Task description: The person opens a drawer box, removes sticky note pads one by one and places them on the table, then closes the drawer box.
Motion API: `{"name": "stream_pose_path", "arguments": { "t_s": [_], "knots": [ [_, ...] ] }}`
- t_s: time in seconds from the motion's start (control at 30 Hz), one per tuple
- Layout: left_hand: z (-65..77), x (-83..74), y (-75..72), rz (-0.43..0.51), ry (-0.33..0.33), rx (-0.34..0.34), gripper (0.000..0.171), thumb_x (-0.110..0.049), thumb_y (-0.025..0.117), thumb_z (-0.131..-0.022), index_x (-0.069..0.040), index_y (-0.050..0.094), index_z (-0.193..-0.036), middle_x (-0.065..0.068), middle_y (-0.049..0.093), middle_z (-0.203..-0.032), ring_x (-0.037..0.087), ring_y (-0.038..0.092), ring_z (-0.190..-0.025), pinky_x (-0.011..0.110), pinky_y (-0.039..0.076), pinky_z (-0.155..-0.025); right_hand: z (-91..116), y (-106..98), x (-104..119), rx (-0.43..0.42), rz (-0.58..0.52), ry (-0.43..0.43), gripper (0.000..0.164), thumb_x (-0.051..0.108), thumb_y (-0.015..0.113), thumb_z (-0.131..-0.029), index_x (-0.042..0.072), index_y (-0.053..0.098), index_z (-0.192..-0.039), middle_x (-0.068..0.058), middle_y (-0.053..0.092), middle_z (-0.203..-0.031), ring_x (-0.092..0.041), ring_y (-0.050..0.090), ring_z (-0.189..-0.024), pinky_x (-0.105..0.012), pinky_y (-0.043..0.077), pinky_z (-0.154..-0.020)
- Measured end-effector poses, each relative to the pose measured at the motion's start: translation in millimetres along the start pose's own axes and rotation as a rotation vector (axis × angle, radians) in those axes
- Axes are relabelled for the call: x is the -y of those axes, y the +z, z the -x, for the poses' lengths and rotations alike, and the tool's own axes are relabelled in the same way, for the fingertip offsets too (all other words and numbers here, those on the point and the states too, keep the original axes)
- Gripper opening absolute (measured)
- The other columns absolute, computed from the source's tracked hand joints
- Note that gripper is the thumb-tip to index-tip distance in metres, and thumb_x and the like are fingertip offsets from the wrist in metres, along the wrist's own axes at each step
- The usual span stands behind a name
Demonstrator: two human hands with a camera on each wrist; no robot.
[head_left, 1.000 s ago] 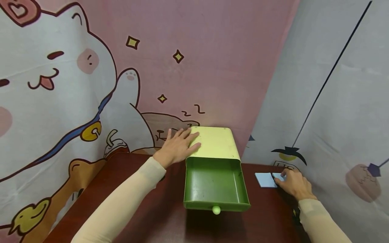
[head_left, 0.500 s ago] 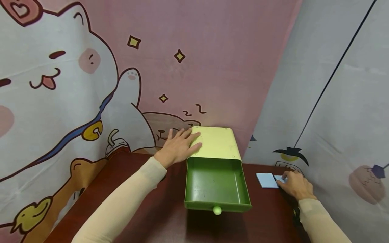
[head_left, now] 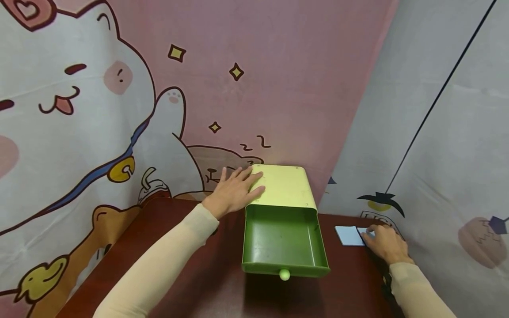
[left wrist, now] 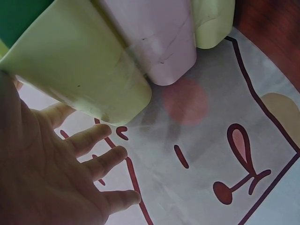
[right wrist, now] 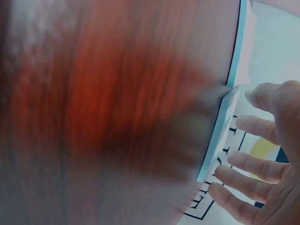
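A small drawer cabinet with a pale yellow top stands against the backdrop. Its upper green drawer, with a round knob, is pulled out and has nothing in it. My left hand lies spread on the top's left side; the left wrist view shows its fingers apart beside the yellow shell. Two thin light blue square pads lie side by side on the table to the right. My right hand reaches over the right pad, thumb at its corner and fingers loosely spread; the left pad is untouched.
The dark red table carries everything. Printed cloth backdrops rise behind and at the right, close to the right hand. Lower pink and yellow tiers of the cabinet show in the left wrist view.
The head view has shifted slightly. My right thumb and fingers have moved a little over the right pad. The left hand and the drawer stay as they were.
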State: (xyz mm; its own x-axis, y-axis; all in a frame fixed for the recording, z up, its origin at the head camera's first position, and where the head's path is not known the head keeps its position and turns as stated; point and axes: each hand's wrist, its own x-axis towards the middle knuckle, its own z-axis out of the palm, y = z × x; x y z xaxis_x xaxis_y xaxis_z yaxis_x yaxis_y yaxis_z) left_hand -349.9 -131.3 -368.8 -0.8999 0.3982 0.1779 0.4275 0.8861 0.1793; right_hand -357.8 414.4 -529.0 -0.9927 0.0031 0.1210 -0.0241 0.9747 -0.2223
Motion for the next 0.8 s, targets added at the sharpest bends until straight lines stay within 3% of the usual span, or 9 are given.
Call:
{"name": "stream_pose_path", "arguments": {
  "t_s": [0.13,0.33,0.8],
  "knots": [
    [-2.9,-0.9,-1.8,-0.002,0.009,-0.005,0.080,-0.079,0.025,-0.119,-0.037,0.031,-0.187,0.006,0.023,-0.197,0.046,0.023,-0.183,0.079,0.002,-0.145,4.2,-5.2,6.4,-0.040,-0.003,0.001,0.051,0.038,0.074,-0.110,-0.005,0.077,-0.137,-0.046,0.068,-0.139,-0.066,0.071,-0.116,-0.080,0.060,-0.082],
    [-4.5,-3.0,-3.9,-0.002,0.012,0.002,0.079,-0.078,0.025,-0.119,-0.036,0.032,-0.187,0.006,0.023,-0.197,0.046,0.024,-0.182,0.081,0.003,-0.145,15.1,-14.6,20.7,-0.131,-0.014,-0.057,0.040,0.031,0.076,-0.109,-0.002,0.079,-0.133,-0.043,0.070,-0.136,-0.064,0.073,-0.109,-0.078,0.061,-0.076],
    [1.9,-0.7,-0.8,0.031,0.003,0.000,0.078,-0.076,0.028,-0.120,-0.036,0.032,-0.186,0.007,0.026,-0.196,0.047,0.026,-0.181,0.080,0.006,-0.145,53.8,-38.5,79.1,-0.325,-0.104,-0.197,0.022,0.023,0.082,-0.107,0.012,0.086,-0.125,-0.030,0.076,-0.140,-0.062,0.075,-0.117,-0.078,0.062,-0.080]
  ]
}}
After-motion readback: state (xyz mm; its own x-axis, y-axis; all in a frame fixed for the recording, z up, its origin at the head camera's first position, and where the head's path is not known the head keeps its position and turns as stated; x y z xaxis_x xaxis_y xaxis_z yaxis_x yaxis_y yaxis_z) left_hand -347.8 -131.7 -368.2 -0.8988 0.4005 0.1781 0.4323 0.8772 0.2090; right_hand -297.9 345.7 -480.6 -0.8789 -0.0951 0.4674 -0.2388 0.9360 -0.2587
